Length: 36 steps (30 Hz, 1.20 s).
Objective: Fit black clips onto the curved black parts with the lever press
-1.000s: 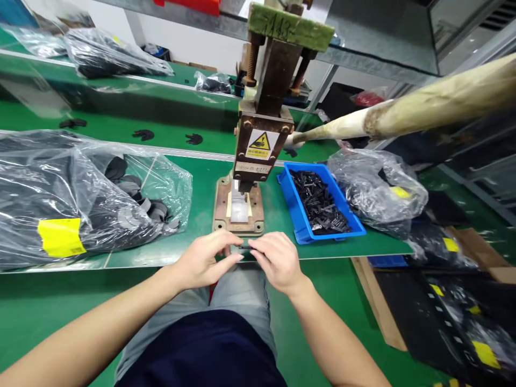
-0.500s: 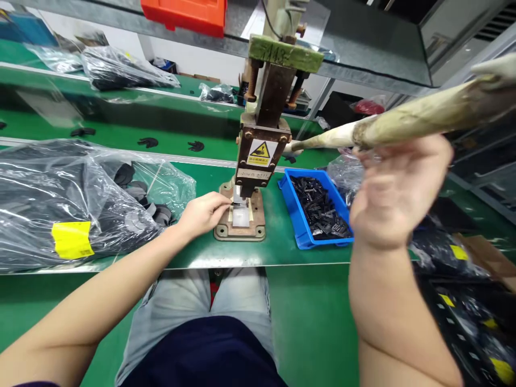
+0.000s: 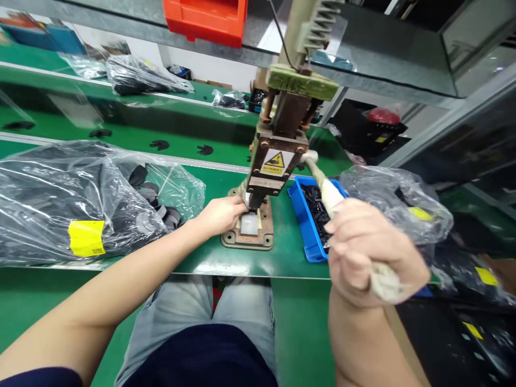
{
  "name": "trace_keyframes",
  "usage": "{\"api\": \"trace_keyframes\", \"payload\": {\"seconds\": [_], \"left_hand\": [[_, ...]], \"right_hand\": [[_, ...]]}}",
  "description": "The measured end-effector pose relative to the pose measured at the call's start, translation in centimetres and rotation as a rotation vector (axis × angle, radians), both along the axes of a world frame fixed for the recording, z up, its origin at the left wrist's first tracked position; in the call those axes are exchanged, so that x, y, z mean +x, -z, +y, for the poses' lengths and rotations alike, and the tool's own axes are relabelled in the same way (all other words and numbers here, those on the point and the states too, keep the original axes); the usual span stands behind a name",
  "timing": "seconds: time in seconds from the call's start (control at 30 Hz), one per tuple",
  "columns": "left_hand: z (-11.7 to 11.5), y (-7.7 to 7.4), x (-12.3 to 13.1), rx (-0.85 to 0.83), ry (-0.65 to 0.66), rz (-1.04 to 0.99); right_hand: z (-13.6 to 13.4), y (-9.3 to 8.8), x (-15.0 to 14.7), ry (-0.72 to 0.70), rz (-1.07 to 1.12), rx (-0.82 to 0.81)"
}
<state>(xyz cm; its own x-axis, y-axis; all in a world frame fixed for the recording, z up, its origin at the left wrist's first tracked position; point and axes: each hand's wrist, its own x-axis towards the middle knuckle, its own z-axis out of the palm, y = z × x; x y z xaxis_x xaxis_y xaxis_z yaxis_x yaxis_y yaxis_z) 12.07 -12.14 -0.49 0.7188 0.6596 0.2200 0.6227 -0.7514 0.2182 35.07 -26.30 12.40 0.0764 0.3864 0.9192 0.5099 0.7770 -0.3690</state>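
Two hands, together a second ago, are now apart: right hand (image 3: 368,252) clamped on the pulled-down press lever (image 3: 327,189), left hand (image 3: 220,215) ahead, pinching a barely visible part on the die (image 3: 250,224) under the press head (image 3: 277,164).

The press (image 3: 278,161) stood on the bench (image 3: 288,260), 1 bag (image 3: 60,199) to its left, its lever (image 3: 328,193) over a bin (image 3: 310,242) just right, a 2nd bag (image 3: 387,193) beyond.

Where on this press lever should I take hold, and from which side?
Take the lever at its wrapped free end, farthest from the press head, coming from the right in a wrap-around grip. It is a long round bar slanting toward the person; the right hand is closed there, clear of the left hand at the base plate.
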Motion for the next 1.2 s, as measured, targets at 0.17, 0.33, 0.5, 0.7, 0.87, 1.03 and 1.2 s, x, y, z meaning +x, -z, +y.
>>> {"api": "trace_keyframes", "payload": {"seconds": [0.17,0.33,0.5,0.7,0.87,1.03,1.2], "left_hand": [[-0.5,-1.0,-0.2,-0.013,0.034,-0.047],[4.1,-2.5,-5.3,-0.042,-0.213,0.137],[11.2,-4.4,-16.2,-0.222,-0.717,0.457],[13.9,-3.0,-24.3,-0.273,-0.967,0.598],[13.9,-1.2,-24.5,-0.239,-0.976,0.580],[13.5,-1.5,-23.9,-0.220,-0.873,0.519],[11.7,-3.2,-23.3,-0.146,-0.759,0.495]], "right_hand": [[0.1,6.5,1.7,0.119,-0.064,0.101],[1.3,8.0,2.3,0.138,0.014,0.162],[1.1,7.9,2.2,0.165,0.033,0.135],[1.3,8.2,1.8,0.187,0.067,0.148],[1.4,8.0,1.7,0.174,0.057,0.172],[1.2,8.0,1.8,0.142,0.044,0.175],[0.8,7.5,1.4,0.108,0.016,0.160]]}}
